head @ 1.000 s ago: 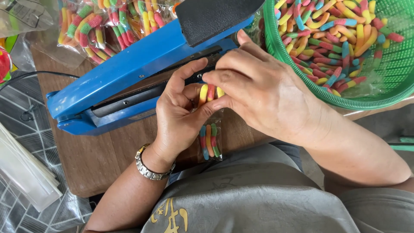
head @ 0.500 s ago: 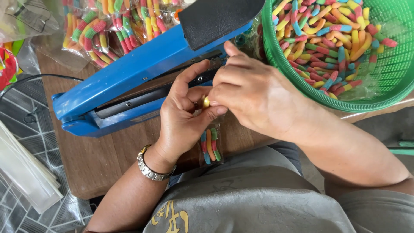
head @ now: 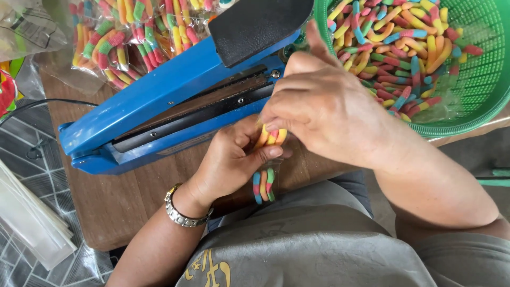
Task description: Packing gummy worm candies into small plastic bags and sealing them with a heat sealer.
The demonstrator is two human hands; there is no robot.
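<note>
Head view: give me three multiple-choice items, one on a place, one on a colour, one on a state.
1. Where is the green basket of loose gummy worms?
A. on the floor at lower left
B. at upper right, beyond the right hand
C. under the sealer

2. What colour is the body of the heat sealer?
A. blue
B. red
C. white

3. How does the sealer's arm stand?
A. pressed flat shut
B. taken off
C. raised, with a gap over the sealing strip

Answers:
1 B: the basket sits at the top right corner, past the right hand.
2 A: arm and base are blue, with a black handle pad.
3 C: the dark strip shows in the gap while the left hand and the right hand hold a small clear bag of gummy worms in front of it.
</note>
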